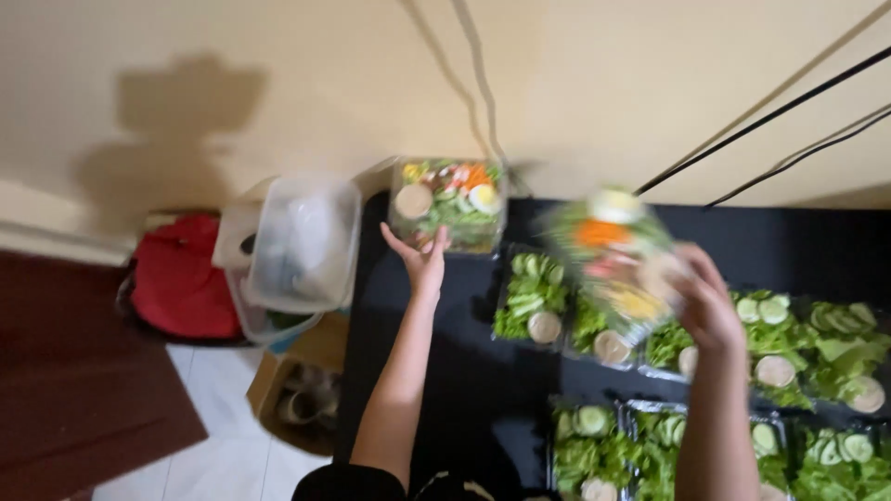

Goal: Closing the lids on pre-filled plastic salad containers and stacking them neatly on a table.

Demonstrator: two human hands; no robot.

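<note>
Crowding the black table [436, 371]: open salad trays [531, 299]; left hand [422, 255] open under a closed salad box [448, 202], right hand [701, 297] gripping another box [613, 250].

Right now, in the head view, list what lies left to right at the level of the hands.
Red cloth bundle → clear plastic bin → left hand under a filled salad box → right hand holding a blurred salad box → open trays of greens.
</note>
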